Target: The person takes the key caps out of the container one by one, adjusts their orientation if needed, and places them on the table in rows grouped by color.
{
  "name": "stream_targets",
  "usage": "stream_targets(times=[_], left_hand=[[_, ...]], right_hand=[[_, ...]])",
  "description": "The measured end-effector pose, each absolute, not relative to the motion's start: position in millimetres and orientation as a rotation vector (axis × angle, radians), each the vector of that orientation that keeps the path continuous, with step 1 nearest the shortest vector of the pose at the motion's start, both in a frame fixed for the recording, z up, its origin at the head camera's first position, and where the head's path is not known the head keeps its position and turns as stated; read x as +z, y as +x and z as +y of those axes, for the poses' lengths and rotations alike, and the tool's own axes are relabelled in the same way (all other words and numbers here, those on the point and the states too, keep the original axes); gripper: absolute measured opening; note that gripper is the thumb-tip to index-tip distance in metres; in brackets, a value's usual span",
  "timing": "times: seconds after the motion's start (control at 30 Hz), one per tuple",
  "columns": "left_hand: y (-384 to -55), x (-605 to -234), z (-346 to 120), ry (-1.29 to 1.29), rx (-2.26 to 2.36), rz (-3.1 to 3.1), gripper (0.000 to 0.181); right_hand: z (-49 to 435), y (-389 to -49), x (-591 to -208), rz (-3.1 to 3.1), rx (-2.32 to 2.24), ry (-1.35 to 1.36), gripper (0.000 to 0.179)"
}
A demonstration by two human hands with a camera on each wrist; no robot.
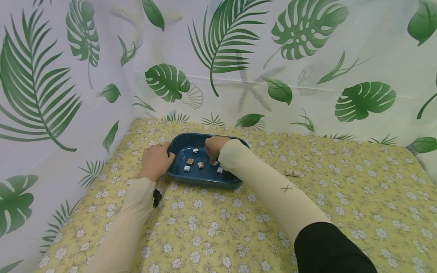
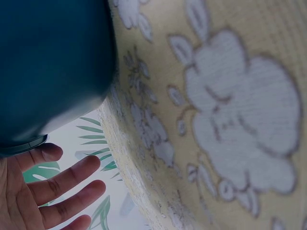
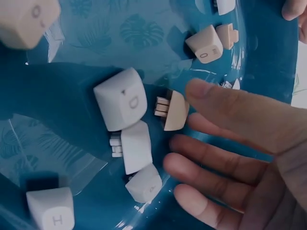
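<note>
Several tan and white keyboard keycaps lie scattered in a blue plastic basin (image 1: 201, 182). My left hand (image 1: 155, 161) holds the basin's left end, its thumb over the rim; in the left wrist view the other fingers (image 2: 72, 177) spread below the rim. Down inside the basin reaches my right hand (image 1: 216, 147). In the right wrist view its thumb and loosely bent fingers (image 3: 216, 167) are at a tan keycap (image 3: 178, 112) tipped on its side. Left of that keycap are a white D keycap (image 3: 124, 103) and another white keycap (image 3: 137, 148) on its side.
Two pale keycaps (image 1: 292, 173) sit on the yellow floral tablecloth (image 1: 205, 235), right of the basin. A white H keycap (image 3: 52, 211) and a tan keycap (image 3: 205, 45) lie elsewhere in the basin. Leaf-print cloth (image 1: 239, 94) hangs behind and at the left.
</note>
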State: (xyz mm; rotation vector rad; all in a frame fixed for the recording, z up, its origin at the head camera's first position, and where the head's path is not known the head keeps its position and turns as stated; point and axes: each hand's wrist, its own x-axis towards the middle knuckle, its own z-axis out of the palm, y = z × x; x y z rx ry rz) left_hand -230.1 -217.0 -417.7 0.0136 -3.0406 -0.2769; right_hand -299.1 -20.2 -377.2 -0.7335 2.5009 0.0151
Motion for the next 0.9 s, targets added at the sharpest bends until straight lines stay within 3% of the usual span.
stream_targets(times=[0.4,0.9], left_hand=[[-231.0,-419.7,-217.4,0.014,-0.258,-3.046,0.046],[-232.8,-423.1,-218.9,0.010,-0.265,-3.043,0.045]], right_hand=[[-16.6,-290.8,-380.9,2.510,0.028,-0.699,0.011],[-21.3,-306.4,-382.2,2.515,-0.192,-1.019,0.012]])
